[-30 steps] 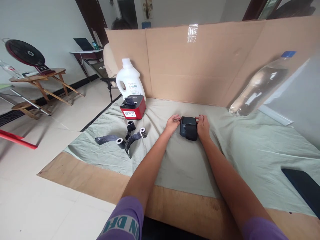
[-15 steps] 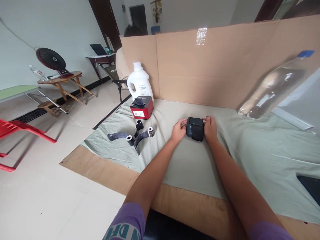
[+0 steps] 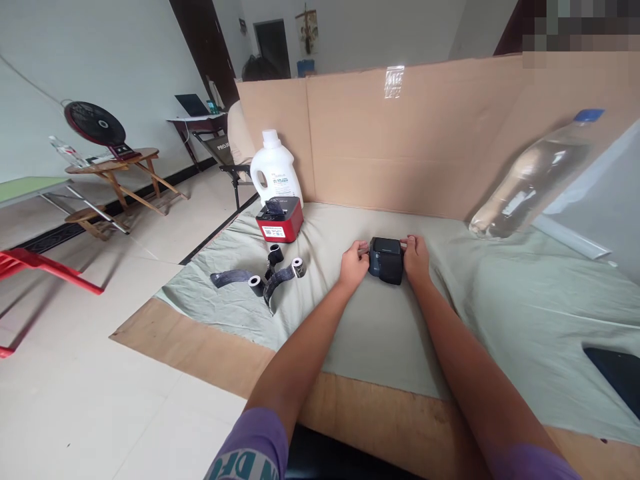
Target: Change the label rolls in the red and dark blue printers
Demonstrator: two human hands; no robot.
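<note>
A small black portable printer [image 3: 386,260] with a rounded lid rests on the pale green cloth. My left hand [image 3: 354,264] holds its left side, fingers bent against the upper edge. From the right, my right hand [image 3: 416,259] closes on the opposite side, thumb and fingertips at the edge. The inner fingertips are partly hidden by the printer. Left of my hands lie several dark paper rolls [image 3: 257,285] with strips partly unwound. Behind them stands a red and black boxy device [image 3: 286,230], a dark strip sticking up from its top.
A white jug [image 3: 276,173] stands behind the red device. A cardboard wall [image 3: 400,147] closes off the back. At right, a large clear bottle [image 3: 535,177] leans against it. A dark phone-like slab [image 3: 617,377] lies at the right edge. The cloth [image 3: 385,333] covers a wooden board [image 3: 200,340].
The whole view has shifted slightly, so everything appears a little further left and lower. Both hands stay at the sides of the printer, which looks unmoved on the cloth.
</note>
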